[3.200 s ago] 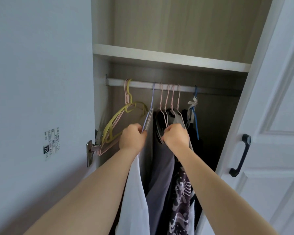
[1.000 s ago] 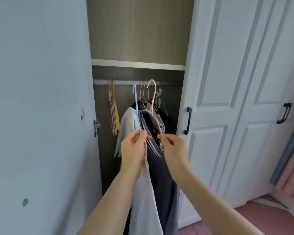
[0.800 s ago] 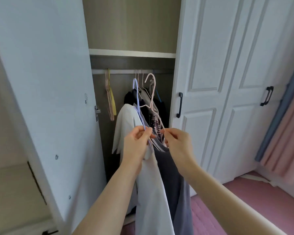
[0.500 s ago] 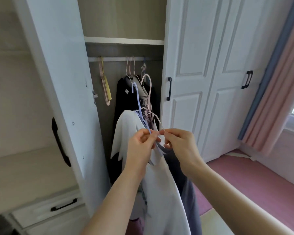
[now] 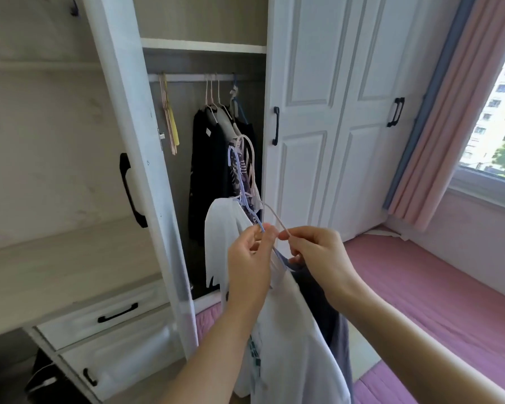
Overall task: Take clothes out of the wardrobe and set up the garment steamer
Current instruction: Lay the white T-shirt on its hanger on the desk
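**Two garments clear of the rail, steamer yet to appear**

While we look down from the head camera, our left hand (image 5: pixel 252 258) pinches the thin lilac wire hanger (image 5: pixel 239 182) at its shoulder, fingers clamped on the wire, and our right hand (image 5: pixel 318 255) pinches the pale pink wire hanger (image 5: pixel 252 167) the same way. From them hang a white printed T-shirt (image 5: pixel 289 330) and, at its three o'clock, a dark grey garment (image 5: pixel 330 313). Three seconds ago both hooks sat on the white wardrobe rail (image 5: pixel 187 77); now they float free in front of the opening, well apart from it, and we have stepped back. We judge the taking-out step done for these two pieces.

At twelve o'clock, black clothes (image 5: pixel 213 170) remain on the rail, with empty pink and yellow hangers (image 5: pixel 169 118) at eleven. The open white wardrobe door (image 5: pixel 146 170) stands at nine o'clock beside our left arm. Pink bedding (image 5: pixel 435 287) lies at four o'clock, pink curtains (image 5: pixel 455 112) at two. No steamer shows, so setting it up is still ahead.
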Tool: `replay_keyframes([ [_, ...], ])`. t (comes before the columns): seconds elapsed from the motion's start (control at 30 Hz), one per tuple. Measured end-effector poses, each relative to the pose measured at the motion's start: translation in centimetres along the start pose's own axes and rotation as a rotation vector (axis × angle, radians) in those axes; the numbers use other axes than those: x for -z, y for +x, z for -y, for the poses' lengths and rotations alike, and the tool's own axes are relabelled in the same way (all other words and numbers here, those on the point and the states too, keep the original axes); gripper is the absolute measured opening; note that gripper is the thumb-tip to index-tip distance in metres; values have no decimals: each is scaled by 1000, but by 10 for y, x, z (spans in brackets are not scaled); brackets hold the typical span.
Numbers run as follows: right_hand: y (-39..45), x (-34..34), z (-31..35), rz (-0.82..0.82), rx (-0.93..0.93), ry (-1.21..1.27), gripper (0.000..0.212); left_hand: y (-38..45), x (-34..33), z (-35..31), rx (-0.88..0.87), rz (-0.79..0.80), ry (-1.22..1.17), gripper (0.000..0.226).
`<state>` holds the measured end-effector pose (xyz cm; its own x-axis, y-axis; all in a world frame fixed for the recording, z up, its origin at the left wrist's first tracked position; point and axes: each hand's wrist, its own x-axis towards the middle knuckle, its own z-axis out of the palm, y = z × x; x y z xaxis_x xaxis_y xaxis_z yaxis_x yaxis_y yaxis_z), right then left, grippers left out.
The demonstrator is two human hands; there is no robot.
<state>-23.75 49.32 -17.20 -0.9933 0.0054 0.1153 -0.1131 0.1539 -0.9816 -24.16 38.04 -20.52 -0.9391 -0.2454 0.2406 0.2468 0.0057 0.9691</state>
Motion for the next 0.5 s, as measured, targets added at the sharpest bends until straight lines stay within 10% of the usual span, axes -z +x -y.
replay_keyframes([
  [0.5,-138,-37,7,-45,67,-64,23,-124,55,-22,-5,83,-133,26],
])
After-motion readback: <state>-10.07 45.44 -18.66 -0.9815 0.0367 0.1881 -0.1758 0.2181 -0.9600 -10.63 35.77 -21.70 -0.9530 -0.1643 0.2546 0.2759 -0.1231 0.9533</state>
